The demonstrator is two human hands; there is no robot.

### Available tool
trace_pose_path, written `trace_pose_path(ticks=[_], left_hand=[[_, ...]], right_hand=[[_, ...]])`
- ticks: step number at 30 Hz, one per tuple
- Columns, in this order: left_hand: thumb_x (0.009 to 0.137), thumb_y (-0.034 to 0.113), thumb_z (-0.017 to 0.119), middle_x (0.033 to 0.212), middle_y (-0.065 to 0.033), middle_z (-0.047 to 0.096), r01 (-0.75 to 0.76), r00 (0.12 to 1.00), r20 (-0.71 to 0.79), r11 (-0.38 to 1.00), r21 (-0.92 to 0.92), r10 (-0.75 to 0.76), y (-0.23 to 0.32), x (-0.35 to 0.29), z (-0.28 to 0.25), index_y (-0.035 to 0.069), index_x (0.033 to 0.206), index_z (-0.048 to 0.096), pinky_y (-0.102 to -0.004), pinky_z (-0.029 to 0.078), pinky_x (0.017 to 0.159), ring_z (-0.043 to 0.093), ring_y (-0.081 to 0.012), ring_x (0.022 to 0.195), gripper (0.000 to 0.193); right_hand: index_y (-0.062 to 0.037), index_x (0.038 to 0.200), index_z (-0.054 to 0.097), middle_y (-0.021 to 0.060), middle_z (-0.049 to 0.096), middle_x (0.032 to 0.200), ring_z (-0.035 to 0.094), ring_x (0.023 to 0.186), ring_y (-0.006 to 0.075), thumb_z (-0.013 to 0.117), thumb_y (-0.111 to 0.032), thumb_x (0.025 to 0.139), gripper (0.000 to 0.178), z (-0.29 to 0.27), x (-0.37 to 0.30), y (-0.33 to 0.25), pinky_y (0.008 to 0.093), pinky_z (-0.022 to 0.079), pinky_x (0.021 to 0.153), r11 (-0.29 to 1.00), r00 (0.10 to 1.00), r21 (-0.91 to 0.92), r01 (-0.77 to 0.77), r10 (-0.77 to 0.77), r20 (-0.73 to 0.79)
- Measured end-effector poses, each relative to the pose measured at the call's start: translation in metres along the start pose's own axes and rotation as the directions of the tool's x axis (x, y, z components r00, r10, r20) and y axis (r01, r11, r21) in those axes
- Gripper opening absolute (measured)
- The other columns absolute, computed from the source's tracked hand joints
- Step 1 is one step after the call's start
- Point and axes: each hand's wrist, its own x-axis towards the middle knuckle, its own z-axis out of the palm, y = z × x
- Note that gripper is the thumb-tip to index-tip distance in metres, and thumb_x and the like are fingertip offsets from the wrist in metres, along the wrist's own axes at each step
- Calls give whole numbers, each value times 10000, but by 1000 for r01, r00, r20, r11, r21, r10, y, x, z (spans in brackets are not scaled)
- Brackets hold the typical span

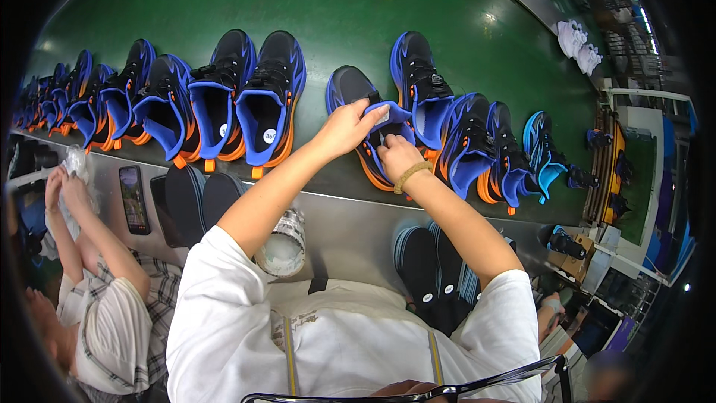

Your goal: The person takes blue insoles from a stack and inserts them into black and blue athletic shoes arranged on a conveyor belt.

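A black and blue sneaker (349, 86) with an orange sole stands on the green conveyor in front of me. My left hand (346, 128) is closed on the tongue and collar at its opening. Bent fingers of my right hand (401, 157), with a braided band at the wrist, reach into the heel end of the same sneaker. Their tips are partly hidden inside, and I cannot make out what they grip. Touching it on the right is a second matching sneaker (415, 67). More sneakers (466, 145) follow farther right.
A long row of sneakers (270, 97) runs left along the green belt (335, 0). Dark insoles lie in stacks (418, 254) on the metal ledge (335, 235), near a roll of tape (283, 245) and a phone (134, 198). At left, a co-worker's hands (66, 188) hold crumpled clear wrapping.
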Motion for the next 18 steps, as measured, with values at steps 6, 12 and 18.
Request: trace_pose_path(ticks=[6,12,18], left_hand=[[848,321,481,748,-96,583,-10,1000,28,1000,-22,10,-8,2,-1,-38,911,544,-265,426,635,519,-115,696,369],[848,311,482,786,-92,585,20,996,81,1000,4,-20,-9,7,0,-35,926,544,-255,422,666,513,-104,739,360],[840,327,499,698,-44,525,-23,993,117,995,-92,34,-8,12,2,-26,854,541,-249,398,600,452,-86,672,356]], right_hand=[[-46,833,587,143,477,979,476,925,273,426,-164,795,203,-6,6,-7,356,424,780,995,989,-85,-55,66,135],[-59,941,558,144,455,1082,434,1010,286,394,-207,826,249,3,17,-1,358,370,863,988,959,-124,-92,122,258],[-84,1224,374,131,394,1209,355,1157,234,386,-270,848,420,2,39,-5,373,304,946,952,778,-161,-259,304,549]])
